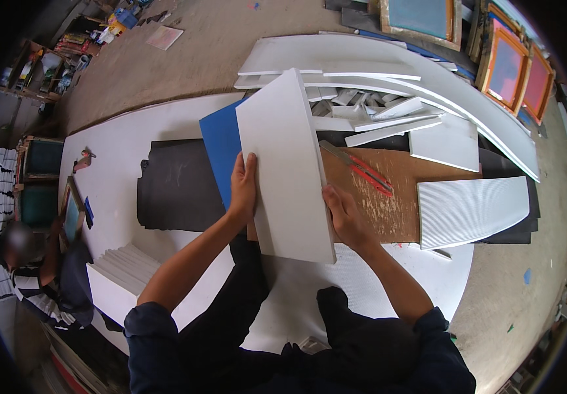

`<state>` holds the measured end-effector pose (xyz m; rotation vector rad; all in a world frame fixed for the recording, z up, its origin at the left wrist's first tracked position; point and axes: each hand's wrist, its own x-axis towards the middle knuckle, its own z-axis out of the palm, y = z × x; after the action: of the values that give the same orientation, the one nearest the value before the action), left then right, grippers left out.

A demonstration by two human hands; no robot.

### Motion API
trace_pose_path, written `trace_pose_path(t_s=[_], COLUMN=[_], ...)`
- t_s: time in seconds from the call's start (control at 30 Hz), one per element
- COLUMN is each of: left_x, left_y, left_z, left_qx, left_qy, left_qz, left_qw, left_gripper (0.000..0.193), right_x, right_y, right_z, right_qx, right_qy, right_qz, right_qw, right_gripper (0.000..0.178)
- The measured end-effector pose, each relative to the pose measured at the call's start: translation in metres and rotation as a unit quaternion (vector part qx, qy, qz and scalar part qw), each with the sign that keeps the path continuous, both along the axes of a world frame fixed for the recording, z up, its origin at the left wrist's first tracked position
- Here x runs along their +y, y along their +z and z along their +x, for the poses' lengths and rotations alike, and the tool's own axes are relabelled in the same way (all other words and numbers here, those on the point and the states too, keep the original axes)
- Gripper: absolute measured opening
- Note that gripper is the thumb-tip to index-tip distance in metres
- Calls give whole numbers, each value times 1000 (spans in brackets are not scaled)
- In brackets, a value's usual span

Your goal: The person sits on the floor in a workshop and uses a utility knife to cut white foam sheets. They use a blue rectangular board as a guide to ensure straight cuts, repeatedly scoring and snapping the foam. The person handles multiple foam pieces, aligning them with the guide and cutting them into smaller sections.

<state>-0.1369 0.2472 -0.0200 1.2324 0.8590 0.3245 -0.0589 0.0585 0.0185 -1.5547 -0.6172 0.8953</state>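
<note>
A long white board [284, 171] is held up in front of me, its near end lower than its far end. My left hand [244, 187] grips its left edge, thumb on the face. On the opposite edge, my right hand [344, 213] closes around the board with the thumb up. Behind it a blue sheet [218, 141] shows partly; the rest is hidden by the board. A brown cutting board [398, 210], scuffed and worn, lies beneath. On it rests a red utility knife [370, 176], just beyond my right hand.
Dark grey sheets [172, 187] lie under the work. White offcuts [355, 105] and long white strips heap up at the far side; a ribbed white board [474, 210] lies at right. Left stand a white board stack [122, 272] and another person [47, 282]. Framed screens [506, 65] lean far right.
</note>
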Motion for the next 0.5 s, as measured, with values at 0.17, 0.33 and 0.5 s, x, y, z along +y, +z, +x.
trace_pose_path(t_s=[0.17,0.33,0.5], left_x=[0,-9,-19], left_y=[1,5,-13], left_z=[-8,-14,-14], left_qx=[-47,-44,177], left_qy=[-27,-49,-86], left_qz=[-11,-26,224], left_qw=[998,997,955], left_gripper=[41,46,71], right_x=[3,-4,0], right_y=[23,37,15], right_z=[-17,-21,-17], right_qx=[-88,-135,-144], right_qy=[-38,-41,-110], right_qz=[20,-62,-47], right_qw=[995,988,982], right_gripper=[44,42,41])
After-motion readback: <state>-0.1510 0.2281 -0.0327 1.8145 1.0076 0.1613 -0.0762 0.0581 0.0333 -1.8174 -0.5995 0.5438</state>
